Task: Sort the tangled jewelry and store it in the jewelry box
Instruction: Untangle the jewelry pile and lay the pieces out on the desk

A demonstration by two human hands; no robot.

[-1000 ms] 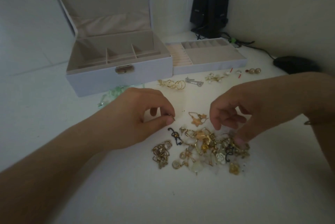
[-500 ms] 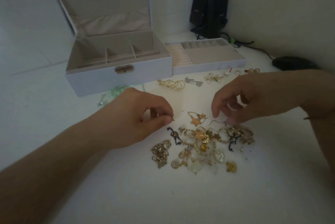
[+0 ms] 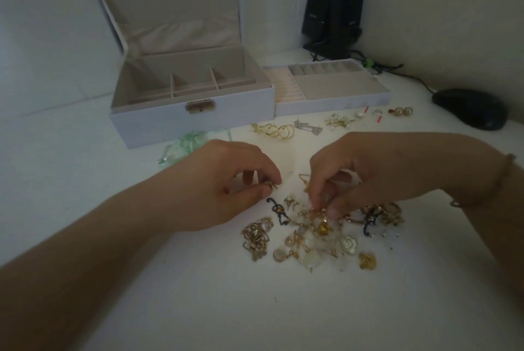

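A tangled heap of gold and pearl jewelry (image 3: 317, 234) lies on the white table in front of me. My left hand (image 3: 226, 189) pinches a small gold piece (image 3: 269, 184) between thumb and forefinger, just left of the heap. My right hand (image 3: 363, 177) reaches down into the top of the heap, its fingertips pinching a gold piece (image 3: 320, 211) there. The white jewelry box (image 3: 192, 123) stands open behind the hands, its lid up and its beige compartments bare. Its removable tray (image 3: 331, 101) sits beside it on the right.
Sorted pieces lie in a row before the tray: gold hoops (image 3: 273, 130), a silver clip (image 3: 307, 126), a floral piece (image 3: 340, 120), pearl studs (image 3: 401, 110). A green ribbon piece (image 3: 184, 145) lies by the box. Black speakers (image 3: 333, 10) and a mouse (image 3: 469, 109) stand behind.
My right hand moved left and down from the heap's right side into its top middle and pinched a piece. My left hand stayed put with its small gold piece.
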